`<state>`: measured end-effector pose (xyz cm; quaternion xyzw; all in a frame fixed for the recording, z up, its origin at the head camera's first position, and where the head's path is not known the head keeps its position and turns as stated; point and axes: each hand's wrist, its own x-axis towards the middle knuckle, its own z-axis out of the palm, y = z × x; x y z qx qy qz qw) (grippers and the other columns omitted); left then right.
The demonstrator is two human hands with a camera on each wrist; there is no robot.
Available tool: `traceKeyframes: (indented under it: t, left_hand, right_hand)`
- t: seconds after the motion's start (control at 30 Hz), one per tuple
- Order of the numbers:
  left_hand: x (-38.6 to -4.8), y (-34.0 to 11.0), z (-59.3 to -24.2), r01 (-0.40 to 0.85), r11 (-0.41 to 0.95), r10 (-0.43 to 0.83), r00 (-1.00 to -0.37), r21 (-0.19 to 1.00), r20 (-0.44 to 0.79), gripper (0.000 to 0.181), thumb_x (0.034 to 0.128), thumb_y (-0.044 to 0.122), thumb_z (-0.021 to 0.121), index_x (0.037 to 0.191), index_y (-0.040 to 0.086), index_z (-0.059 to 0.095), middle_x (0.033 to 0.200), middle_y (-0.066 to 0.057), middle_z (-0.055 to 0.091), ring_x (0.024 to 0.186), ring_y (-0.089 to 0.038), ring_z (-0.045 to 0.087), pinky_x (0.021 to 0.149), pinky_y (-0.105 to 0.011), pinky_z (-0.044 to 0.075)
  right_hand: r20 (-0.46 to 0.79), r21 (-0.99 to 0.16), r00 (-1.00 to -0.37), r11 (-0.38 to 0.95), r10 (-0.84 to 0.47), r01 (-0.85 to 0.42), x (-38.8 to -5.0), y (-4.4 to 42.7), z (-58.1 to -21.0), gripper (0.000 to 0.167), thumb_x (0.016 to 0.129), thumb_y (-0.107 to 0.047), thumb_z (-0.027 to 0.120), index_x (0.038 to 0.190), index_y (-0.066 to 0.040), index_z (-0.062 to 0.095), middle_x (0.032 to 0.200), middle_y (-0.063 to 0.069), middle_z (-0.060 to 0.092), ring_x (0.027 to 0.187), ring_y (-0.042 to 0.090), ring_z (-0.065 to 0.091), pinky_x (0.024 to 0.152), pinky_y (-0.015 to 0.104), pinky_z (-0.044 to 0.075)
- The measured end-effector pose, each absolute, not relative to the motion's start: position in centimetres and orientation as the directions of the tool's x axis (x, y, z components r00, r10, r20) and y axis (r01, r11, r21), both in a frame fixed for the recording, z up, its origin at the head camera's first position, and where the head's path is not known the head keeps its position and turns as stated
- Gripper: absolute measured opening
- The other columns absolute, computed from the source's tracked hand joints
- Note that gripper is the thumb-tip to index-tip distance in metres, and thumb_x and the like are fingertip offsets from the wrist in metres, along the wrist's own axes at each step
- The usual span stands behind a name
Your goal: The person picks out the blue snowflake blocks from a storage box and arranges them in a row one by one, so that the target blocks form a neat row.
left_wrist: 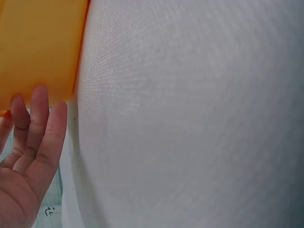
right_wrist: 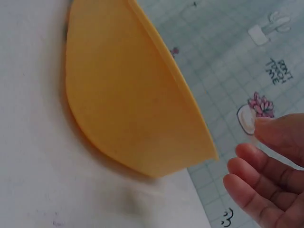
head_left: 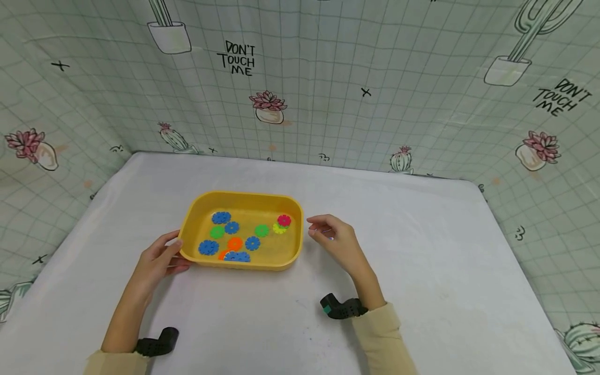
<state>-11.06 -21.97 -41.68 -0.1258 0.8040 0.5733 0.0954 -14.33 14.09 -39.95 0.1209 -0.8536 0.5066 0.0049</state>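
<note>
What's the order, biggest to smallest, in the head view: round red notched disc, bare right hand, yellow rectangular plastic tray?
1. Yellow rectangular plastic tray
2. Bare right hand
3. Round red notched disc

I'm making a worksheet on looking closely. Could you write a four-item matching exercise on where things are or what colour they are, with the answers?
Column 1
1. Tray
2. Left hand
3. Right hand
4. Pink disc

Column 2
A. Just off the tray's right end, not touching it
B. Overlapping a yellow-green disc
C. Yellow, with blue discs among those inside
D. Touching the tray's left end

Right pairs: 1-C, 2-D, 3-A, 4-B
</note>
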Motion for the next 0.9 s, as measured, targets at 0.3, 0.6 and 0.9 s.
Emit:
traceKeyframes:
  t: [0.3,0.6,0.9]
  left_hand:
    - [-11.4,-22.5,-42.6,-0.287,0.257,-0.065,-0.958,0.923,-0.28,0.07,0.0919,0.049,0.049,0.142,0.003,0.033,0.085,0.007,0.057,0.071,-0.003,0.065,0.067,-0.017,0.055]
    - [-11.1,-22.1,-41.7,-0.313,0.322,-0.088,-0.95,0.894,-0.301,0.062,0.0972,0.041,0.042,0.144,0.003,0.029,0.091,-0.001,0.056,0.071,-0.001,0.064,0.068,-0.018,0.055]
    - [-11.7,-22.8,-43.6,-0.299,0.296,-0.108,-0.954,0.907,-0.279,0.07,0.0918,0.052,0.047,0.143,0.006,0.032,0.091,-0.003,0.057,0.071,-0.006,0.067,0.067,-0.022,0.057]
  right_hand:
    - [0.18,-0.891,-0.94,0.357,-0.289,-0.28,-13.3,11.2,-39.3,0.024,0.087,-0.012,0.065,0.108,-0.003,0.063,0.096,0.008,0.065,0.086,0.017,0.059,0.078,0.023,0.053]
    - [0.081,-0.878,-0.888,0.39,-0.453,-0.279,-13.9,7.4,-39.1,0.025,0.087,-0.013,0.065,0.109,-0.001,0.063,0.094,0.007,0.064,0.083,0.015,0.057,0.077,0.02,0.052]
    - [-0.015,-0.849,-0.815,0.437,-0.58,-0.296,-15.6,4.8,-39.2,0.026,0.086,-0.011,0.066,0.11,-0.004,0.064,0.091,0.004,0.063,0.084,0.013,0.055,0.076,0.016,0.048]
